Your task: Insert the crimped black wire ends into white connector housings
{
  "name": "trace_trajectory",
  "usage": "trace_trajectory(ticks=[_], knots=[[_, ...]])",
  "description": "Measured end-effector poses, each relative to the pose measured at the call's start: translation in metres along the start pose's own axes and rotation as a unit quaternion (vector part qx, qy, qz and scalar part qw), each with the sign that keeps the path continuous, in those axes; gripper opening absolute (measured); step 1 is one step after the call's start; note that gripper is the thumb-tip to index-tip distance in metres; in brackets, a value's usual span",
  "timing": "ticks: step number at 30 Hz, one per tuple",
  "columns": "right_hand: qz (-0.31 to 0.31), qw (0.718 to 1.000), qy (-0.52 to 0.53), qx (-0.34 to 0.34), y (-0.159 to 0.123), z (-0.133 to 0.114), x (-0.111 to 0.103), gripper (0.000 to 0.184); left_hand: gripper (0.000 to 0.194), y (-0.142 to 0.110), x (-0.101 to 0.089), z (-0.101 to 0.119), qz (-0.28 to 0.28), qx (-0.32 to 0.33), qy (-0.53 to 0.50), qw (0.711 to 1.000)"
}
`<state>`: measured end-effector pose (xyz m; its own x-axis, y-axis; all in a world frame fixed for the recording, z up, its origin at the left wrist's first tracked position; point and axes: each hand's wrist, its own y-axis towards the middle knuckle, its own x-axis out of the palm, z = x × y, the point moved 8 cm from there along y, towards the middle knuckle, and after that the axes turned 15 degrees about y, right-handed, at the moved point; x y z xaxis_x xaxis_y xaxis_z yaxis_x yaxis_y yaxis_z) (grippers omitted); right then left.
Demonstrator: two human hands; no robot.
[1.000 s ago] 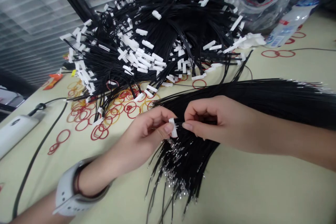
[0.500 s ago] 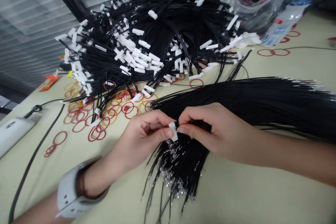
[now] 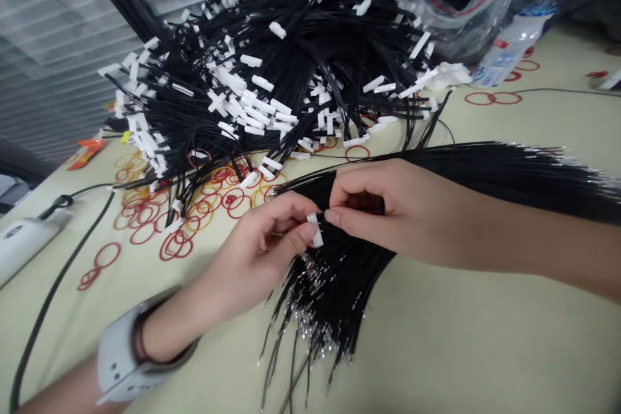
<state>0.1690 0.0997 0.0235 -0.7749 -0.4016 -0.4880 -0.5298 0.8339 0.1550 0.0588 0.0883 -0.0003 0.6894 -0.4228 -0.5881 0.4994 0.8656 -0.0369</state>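
A small white connector housing [image 3: 315,231] is pinched between the thumb and fingers of my left hand [image 3: 259,252], tilted and almost upright. Close against its right side, my right hand [image 3: 388,210] pinches what looks like the end of a black wire, mostly hidden by the fingers. Under both hands lies a bundle of loose black wires [image 3: 339,284], their silvery metal tips fanned out toward me. Another long bundle of black wires [image 3: 466,171] runs off to the right behind my right forearm, also with silvery tips.
At the back is a big heap of black wires with white connectors [image 3: 252,110]. Red and yellow rubber bands [image 3: 189,220] are scattered before it. A clear plastic bag [image 3: 466,26] and a bottle [image 3: 509,52] stand back right. A white power strip [image 3: 26,242] and cable [image 3: 63,291] are left.
My right hand has shifted up slightly, its fingertips a little farther from the housing. My left hand still holds the housing. The whole view has shifted slightly.
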Motion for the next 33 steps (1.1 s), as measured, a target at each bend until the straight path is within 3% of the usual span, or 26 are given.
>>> trace_trajectory(ticks=[8,16,24,33], knots=[[-0.015,0.999,0.051,-0.011,0.001,0.004,0.005,0.017,0.004,0.002,0.001,-0.006,-0.01,-0.044,-0.044,0.998],[-0.067,0.997,-0.026,-0.032,0.002,-0.004,0.0,0.015,0.005,0.004,0.001,-0.003,-0.018,-0.033,-0.061,0.997],[-0.087,0.969,-0.153,-0.176,-0.005,-0.024,0.005,0.017,0.003,-0.003,0.001,0.002,0.012,-0.025,0.0,1.0],[-0.12,0.988,-0.053,-0.076,0.0,-0.008,0.006,0.013,0.007,0.001,0.006,-0.006,-0.031,-0.068,-0.067,0.995]])
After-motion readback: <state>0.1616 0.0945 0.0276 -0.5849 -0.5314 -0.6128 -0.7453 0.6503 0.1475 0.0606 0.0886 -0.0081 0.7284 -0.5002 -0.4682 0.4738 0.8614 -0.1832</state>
